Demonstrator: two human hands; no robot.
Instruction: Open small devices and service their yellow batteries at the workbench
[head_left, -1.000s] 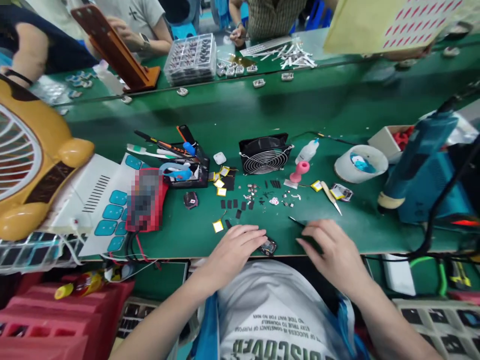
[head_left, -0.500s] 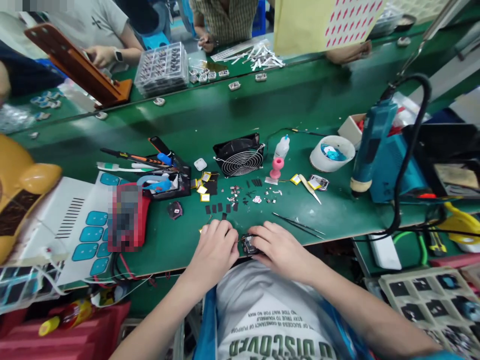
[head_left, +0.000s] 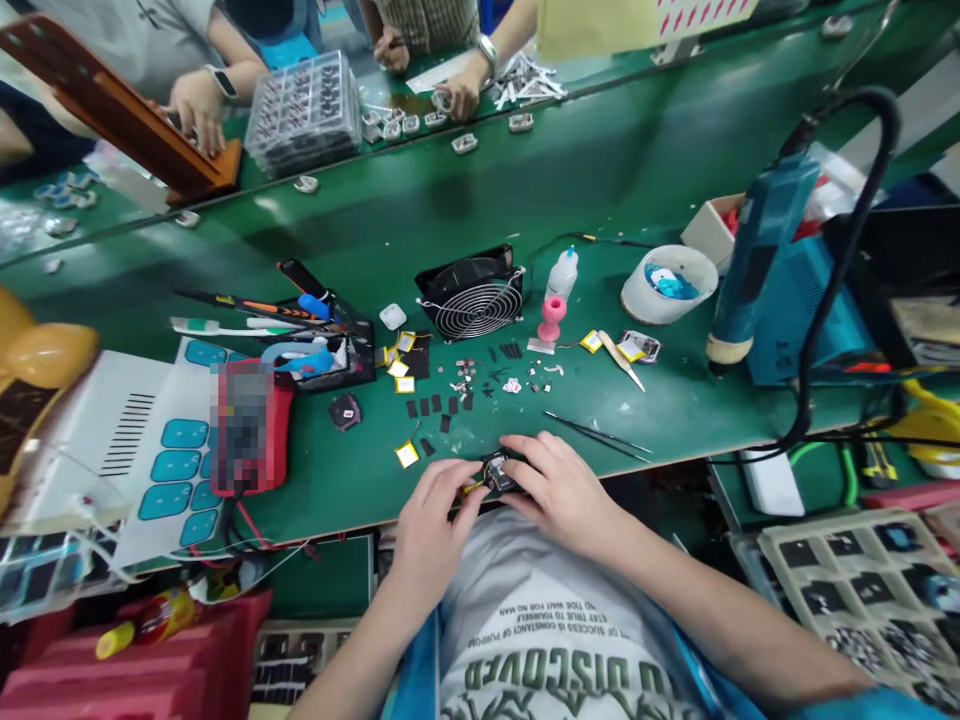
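At the bench's front edge my right hand (head_left: 559, 488) has its fingers closed around a small black electronic device (head_left: 498, 472), its inner parts facing up. My left hand (head_left: 436, 505) pinches a small yellow-edged battery (head_left: 473, 488) at the device's left side; the fingers partly cover it. Just beyond my left hand lie another yellow-edged battery (head_left: 406, 455) and a black pad (head_left: 427, 447). A pair of tweezers (head_left: 598, 437) rests to the right, beyond my right hand.
Small parts (head_left: 495, 380) lie mid-bench before a fan (head_left: 474, 297). A red multimeter (head_left: 279, 430) and a tool holder (head_left: 352, 365) stand left. On the right are a white tub (head_left: 667, 312) and a hot-air gun (head_left: 761, 255). Across the ledge, a co-worker's hand (head_left: 461, 92) holds a small part.
My left hand has shifted down and its fingers now show the yellow-edged battery. The right hand stays on the device. A co-worker's arm has reached in over the far ledge. The view has tilted slightly.
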